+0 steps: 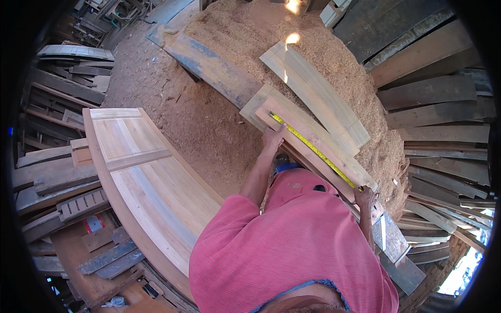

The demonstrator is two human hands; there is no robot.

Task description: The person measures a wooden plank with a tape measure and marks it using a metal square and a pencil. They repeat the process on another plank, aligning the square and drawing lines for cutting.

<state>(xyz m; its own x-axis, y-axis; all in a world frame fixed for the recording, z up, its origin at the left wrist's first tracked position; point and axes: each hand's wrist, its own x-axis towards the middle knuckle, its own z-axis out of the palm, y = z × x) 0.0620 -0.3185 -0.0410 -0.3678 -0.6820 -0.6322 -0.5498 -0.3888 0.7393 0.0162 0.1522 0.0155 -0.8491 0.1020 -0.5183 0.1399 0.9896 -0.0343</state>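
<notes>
A yellow tape measure (pixel 315 150) is stretched along the length of a pale wooden board (pixel 323 134). Its far left end lies near the board's end. My left hand (pixel 273 139) is closed at the board's near edge, with its fingertips on the tape close to that end. At the other end, my right hand (pixel 366 198) grips the tape measure beside the board's near right end; the fingers partly hide what is in the palm. Beneath the measured board lies another plank (pixel 254 108), its left end sticking out.
A large panelled wooden door (pixel 167 182) lies to my left. Another pale board (pixel 315 94) rests beyond the measured one, on heaped sawdust (pixel 235 31). A worn bench plank (pixel 216 70) extends to the far left. Stacked timber (pixel 438 125) lines the right; more planks (pixel 62 172) stand left.
</notes>
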